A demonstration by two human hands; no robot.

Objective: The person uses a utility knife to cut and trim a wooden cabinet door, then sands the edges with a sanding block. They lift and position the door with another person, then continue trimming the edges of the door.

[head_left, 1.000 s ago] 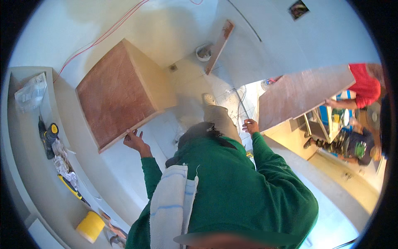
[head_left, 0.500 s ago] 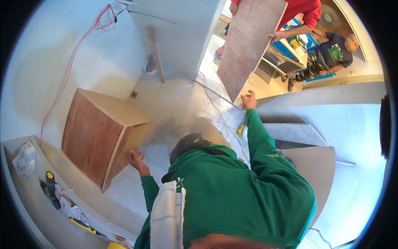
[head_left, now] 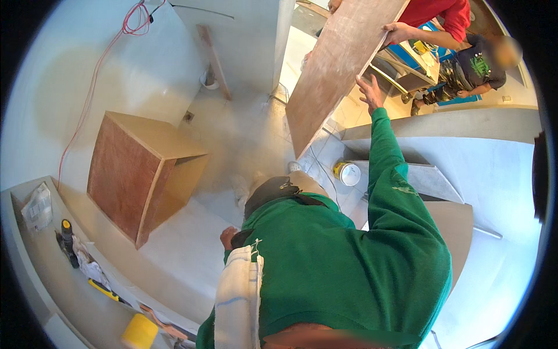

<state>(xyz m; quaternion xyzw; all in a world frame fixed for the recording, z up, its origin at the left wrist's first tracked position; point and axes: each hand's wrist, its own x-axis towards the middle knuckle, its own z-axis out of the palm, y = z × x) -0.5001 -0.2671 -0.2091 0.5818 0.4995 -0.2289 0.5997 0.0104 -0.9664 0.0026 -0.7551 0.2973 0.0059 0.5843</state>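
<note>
A long reddish-brown plywood board (head_left: 337, 75) slants down through the doorway, held along its edges by a person in red sleeves (head_left: 444, 20). My right hand (head_left: 370, 94) reaches far out to the board's right edge with fingers spread. The fingertips are at that edge; whether they touch it I cannot tell. My left hand (head_left: 228, 237) is low beside my waist, holding nothing that I can see, its fingers mostly hidden. Left of it, a brown wooden box (head_left: 125, 174) with an open side rests against the wall ledge.
A pail (head_left: 350, 174) stands on the floor beside a cable. Flat panels (head_left: 427, 180) lie at the right. The left ledge holds a drill (head_left: 67, 243), a yellow-handled tool (head_left: 104, 289) and a yellow block (head_left: 140, 331). Another person (head_left: 474, 67) is beyond the doorway.
The board has come nearer through the doorway. My right hand has moved farther out to its edge. My left hand has drawn back from the wooden box toward my waist.
</note>
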